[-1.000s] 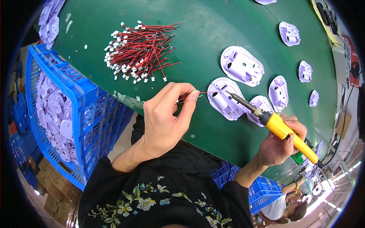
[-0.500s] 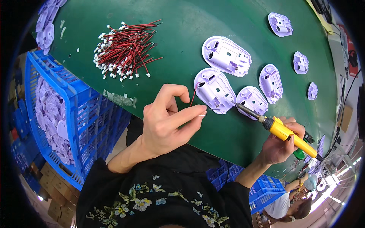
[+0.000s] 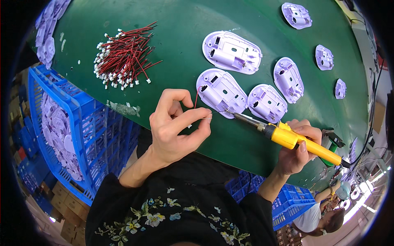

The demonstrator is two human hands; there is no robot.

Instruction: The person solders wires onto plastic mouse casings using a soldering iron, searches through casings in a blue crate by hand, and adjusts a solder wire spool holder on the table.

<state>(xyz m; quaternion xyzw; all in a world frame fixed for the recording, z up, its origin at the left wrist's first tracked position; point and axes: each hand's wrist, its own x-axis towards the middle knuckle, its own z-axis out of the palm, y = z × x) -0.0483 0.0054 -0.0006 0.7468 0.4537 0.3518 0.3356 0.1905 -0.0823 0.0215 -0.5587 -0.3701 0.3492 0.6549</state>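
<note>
My right hand (image 3: 296, 151) is wrapped round a yellow soldering iron (image 3: 318, 151). The iron's tip touches or nearly touches the near end of a lilac plastic shell (image 3: 213, 95) lying open side up. Thumb and forefinger of my left hand (image 3: 172, 129) pinch thin wires beside that shell. A red wire (image 3: 196, 98) rises from the fingers to the shell's left side, and a dark wire (image 3: 218, 111) runs toward the iron's tip. A thin silvery strand (image 3: 206, 118) also shows at the fingertips; its far end is hidden.
Several similar shells, such as one farther back (image 3: 234, 61), lie on the green table (image 3: 172, 53). A pile of red and black leads with white connectors (image 3: 123, 61) sits far left. Left stands a blue crate (image 3: 78, 115) of lilac parts. Another person (image 3: 314, 217) is at lower right.
The soldering iron's tip has moved left, from beside the right-hand shell to the near end of the shell by my left hand. The view has shifted slightly; my left hand keeps its pinch.
</note>
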